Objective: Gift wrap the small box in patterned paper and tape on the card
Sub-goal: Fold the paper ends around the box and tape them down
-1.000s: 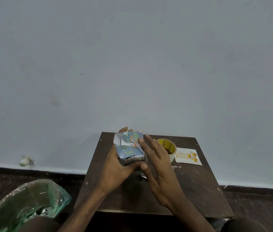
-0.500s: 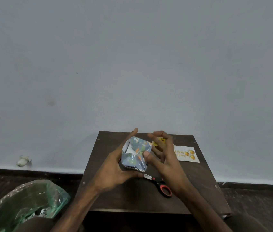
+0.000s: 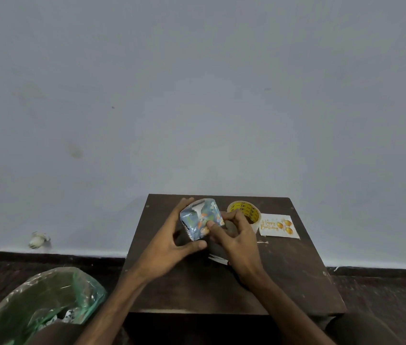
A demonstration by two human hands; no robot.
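The small box (image 3: 200, 220), covered in blue patterned paper, is held tilted above the dark wooden table (image 3: 296, 270). My left hand (image 3: 169, 245) grips it from the left, thumb under its near edge and fingers behind it. My right hand (image 3: 236, 239) pinches the paper at the box's right side with curled fingers. The roll of yellow tape (image 3: 245, 211) lies just behind my right hand. To its right the white "Happy Birthday" card (image 3: 279, 225) lies flat on the table.
The scissors' blades (image 3: 218, 258) show under my right wrist; their handles are hidden. A bin lined with a green bag (image 3: 42, 305) stands on the floor at the left. A grey wall rises right behind the table.
The box has been turned in my hands and tilted further to the left. My right hand went from lying flat on it to pinching its right side. The tape roll is uncovered again.
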